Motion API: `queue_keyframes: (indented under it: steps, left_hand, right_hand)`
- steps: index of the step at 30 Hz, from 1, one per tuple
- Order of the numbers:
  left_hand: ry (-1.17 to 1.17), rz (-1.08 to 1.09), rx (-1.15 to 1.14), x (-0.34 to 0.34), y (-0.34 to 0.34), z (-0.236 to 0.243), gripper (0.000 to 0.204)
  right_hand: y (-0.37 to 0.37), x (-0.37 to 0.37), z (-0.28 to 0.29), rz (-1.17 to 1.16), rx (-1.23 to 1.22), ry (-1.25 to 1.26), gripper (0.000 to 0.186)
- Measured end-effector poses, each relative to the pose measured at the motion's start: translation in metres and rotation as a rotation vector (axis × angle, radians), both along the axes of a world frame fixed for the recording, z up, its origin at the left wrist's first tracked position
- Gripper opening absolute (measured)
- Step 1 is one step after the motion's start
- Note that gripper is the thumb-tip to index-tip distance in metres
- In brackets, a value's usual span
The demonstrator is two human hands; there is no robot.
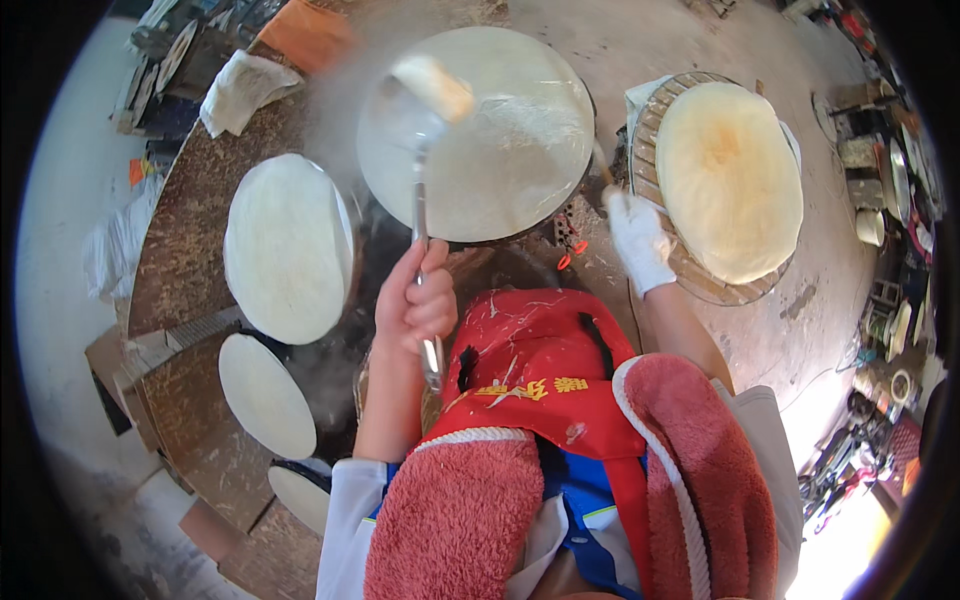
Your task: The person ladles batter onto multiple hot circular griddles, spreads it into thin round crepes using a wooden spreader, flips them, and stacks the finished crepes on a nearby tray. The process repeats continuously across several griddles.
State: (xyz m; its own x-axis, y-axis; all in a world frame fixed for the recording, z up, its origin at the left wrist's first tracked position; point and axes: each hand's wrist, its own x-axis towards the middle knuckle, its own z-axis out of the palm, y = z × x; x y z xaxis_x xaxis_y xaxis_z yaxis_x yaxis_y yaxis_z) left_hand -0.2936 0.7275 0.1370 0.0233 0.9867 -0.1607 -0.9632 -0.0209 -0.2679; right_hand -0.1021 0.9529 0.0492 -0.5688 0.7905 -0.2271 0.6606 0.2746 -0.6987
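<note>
My bare left hand (422,300) is closed around a long metal handle (420,205). Its far end is smeared by motion and steam over the large round griddle (480,228), so I cannot tell its kind. A blurred cream-coloured piece (438,88) shows near that end. A pale, shiny sheet of batter (510,130) covers most of the griddle. In a white glove, my right hand (640,240) grips a thin wooden stick (602,165) at the griddle's right edge. Right of it, a stack of pale round sheets (730,180) lies on a round slatted rack (648,165).
On the left stand several more round plates with pale sheets, the nearest large one (285,250) beside the griddle. A white cloth (245,92) and an orange cloth (308,35) lie on the brown worktop (175,260). Steam drifts about the griddle. Clutter lines the far right.
</note>
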Motion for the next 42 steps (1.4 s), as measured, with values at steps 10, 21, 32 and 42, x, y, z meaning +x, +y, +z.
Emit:
queue_keyframes:
  steps: [10, 21, 32, 42]
  left_hand:
    - [-0.021, 0.298, -0.152, 0.064, -0.033, 0.026, 0.029]
    - [-0.141, 0.84, -0.204, 0.147, -0.192, 0.04, 0.028]
    - [0.55, 0.95, -0.857, 0.215, -0.361, 0.099, 0.029]
    - [-0.142, 1.102, -0.412, 0.22, -0.407, 0.02, 0.029]
  right_hand:
    - [-0.002, 0.024, -0.016, 0.643, 0.539, -0.24, 0.03]
    - [-0.076, 0.001, -0.056, 0.642, -0.007, 0.098, 0.025]
    - [-0.208, -0.211, -0.029, 1.031, 0.534, 0.248, 0.052]
    - [-0.263, -0.278, 0.015, 1.536, 0.855, 0.16, 0.022]
